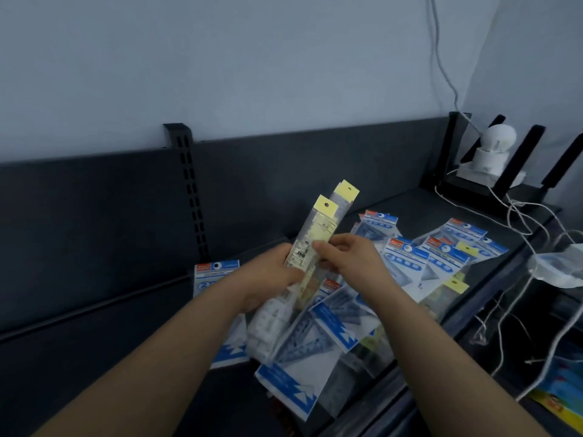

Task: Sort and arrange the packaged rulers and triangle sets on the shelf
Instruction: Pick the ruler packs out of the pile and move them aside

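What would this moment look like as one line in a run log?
step: sorting | left hand: grips ruler packs, raised and tilted | right hand: pinches same packs | triangle sets: scattered on shelf

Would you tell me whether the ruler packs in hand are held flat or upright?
Roughly upright, leaning right: the ruler packs rise from left hand and right hand, yellow tabs uppermost.

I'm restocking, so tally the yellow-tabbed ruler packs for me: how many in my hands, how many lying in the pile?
Held ruler packs, gripped by left hand and right hand: 2
Pile ruler packs with yellow tabs showing: 2
Total: 4, though the pile may hide more.
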Tool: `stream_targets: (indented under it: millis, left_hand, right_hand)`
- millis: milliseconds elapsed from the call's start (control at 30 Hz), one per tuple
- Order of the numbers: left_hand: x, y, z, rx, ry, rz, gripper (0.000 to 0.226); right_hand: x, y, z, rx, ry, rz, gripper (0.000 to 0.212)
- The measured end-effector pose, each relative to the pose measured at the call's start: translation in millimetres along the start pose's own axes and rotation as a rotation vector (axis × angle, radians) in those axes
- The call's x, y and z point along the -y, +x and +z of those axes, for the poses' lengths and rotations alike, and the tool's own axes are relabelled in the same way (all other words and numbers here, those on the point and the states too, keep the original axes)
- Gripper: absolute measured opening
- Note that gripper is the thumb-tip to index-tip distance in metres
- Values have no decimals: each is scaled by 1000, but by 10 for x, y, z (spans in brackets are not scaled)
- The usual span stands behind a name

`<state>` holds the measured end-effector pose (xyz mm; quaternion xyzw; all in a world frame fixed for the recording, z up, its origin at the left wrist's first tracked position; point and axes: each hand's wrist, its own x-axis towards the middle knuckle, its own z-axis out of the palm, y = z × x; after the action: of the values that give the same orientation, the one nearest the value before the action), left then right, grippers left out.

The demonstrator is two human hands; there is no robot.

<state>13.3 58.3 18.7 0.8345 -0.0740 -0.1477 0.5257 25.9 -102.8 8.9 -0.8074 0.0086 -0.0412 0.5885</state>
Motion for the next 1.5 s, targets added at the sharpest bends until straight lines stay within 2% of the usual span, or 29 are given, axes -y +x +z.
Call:
stream_targets:
  millis: [167, 300, 633, 800, 1033, 1267, 1500]
  left_hand:
    - [89, -265, -190, -29, -267, -105, 37]
    - [138, -532, -356, -118, -411, -101, 34]
    - [420, -1364, -412, -702, -445, -99, 38]
    - [599, -1884, -383, -886, -519, -144, 39]
    - [856, -2731, -461, -1130, -558, -175, 60]
    - [1078, -3812, -670, -1330, -578, -219, 27]
    - [1374, -5096, -1038, -1552, -456, -289, 28]
  right_hand:
    - [87, 86, 319, 126, 158, 59, 30]
    - [168, 164, 508, 282, 220, 51, 23]
    - [430, -141, 1225, 737, 207, -21, 18]
    - [530, -509, 1599, 889, 218, -59, 18]
    - [787, -1155, 2191, 1075, 226, -107, 15]
    - [1125, -2061, 3012, 1212, 172, -241, 15]
    - [1546, -3234, 3875, 1303, 189, -300, 9]
